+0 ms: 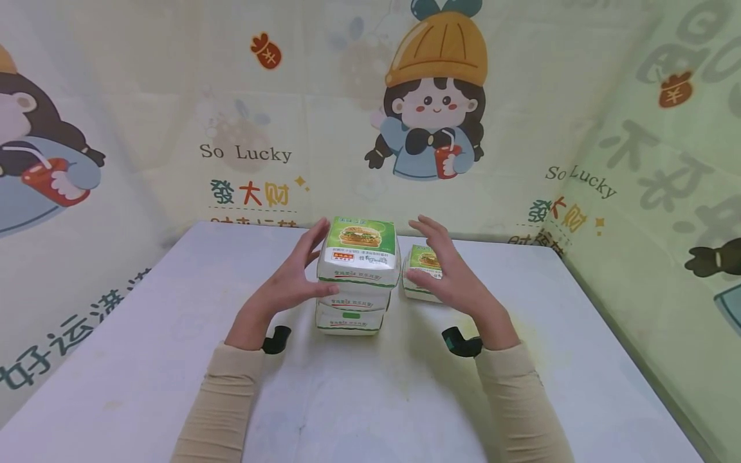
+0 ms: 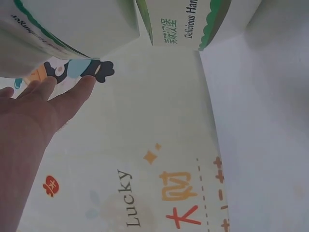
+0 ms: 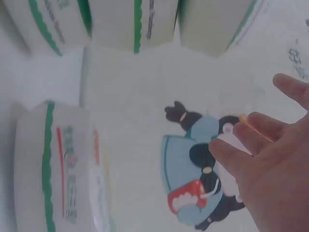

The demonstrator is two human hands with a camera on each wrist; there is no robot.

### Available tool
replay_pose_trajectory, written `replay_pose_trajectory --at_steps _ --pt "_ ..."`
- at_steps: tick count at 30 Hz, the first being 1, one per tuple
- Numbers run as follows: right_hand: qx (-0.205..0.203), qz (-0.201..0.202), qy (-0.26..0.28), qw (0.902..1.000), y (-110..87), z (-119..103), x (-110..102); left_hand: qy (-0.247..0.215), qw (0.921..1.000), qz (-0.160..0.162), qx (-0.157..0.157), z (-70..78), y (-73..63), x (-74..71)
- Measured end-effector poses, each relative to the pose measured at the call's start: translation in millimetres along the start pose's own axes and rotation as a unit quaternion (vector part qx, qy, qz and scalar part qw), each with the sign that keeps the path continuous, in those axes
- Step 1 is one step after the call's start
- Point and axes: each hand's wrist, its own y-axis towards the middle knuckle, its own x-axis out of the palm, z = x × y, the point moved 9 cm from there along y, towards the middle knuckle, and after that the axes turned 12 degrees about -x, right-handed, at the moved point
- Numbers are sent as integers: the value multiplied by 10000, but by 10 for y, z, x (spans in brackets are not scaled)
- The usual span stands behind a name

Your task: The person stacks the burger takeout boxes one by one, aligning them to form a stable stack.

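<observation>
Three burger boxes stand stacked in the head view: a top box (image 1: 359,252) with a green burger picture on its lid, a middle box (image 1: 361,298) and a bottom box (image 1: 350,320). My left hand (image 1: 292,276) is at the stack's left side, thumb across the front; whether it touches cannot be told. To the right of the stack, my right hand (image 1: 451,270) is held up with spread fingers, apart from the top box and holding nothing. Behind that hand sits a single burger box (image 1: 418,287), partly hidden by it; the right wrist view shows this box (image 3: 67,169) below the stack.
The boxes stand on a white table (image 1: 370,411). A printed cloth backdrop (image 1: 336,96) with cartoon figures and lettering rises behind the table and along both sides. Dark curved pieces (image 1: 276,339) stick out at both wrists.
</observation>
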Motion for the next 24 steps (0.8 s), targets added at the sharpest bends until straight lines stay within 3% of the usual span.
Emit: replay_pose_trajectory --at_steps 11,19,24 --pt "170 580 270 9978 -317 489 -308 -88 9999 -53 -73 14 30 47" --pt "574 616 67 9964 -383 808 -343 -234 9996 -131 -7 23 33 68" --pt "1077 425 -135 9932 -425 1060 -274 -397 9990 -167 91 48 43 77"
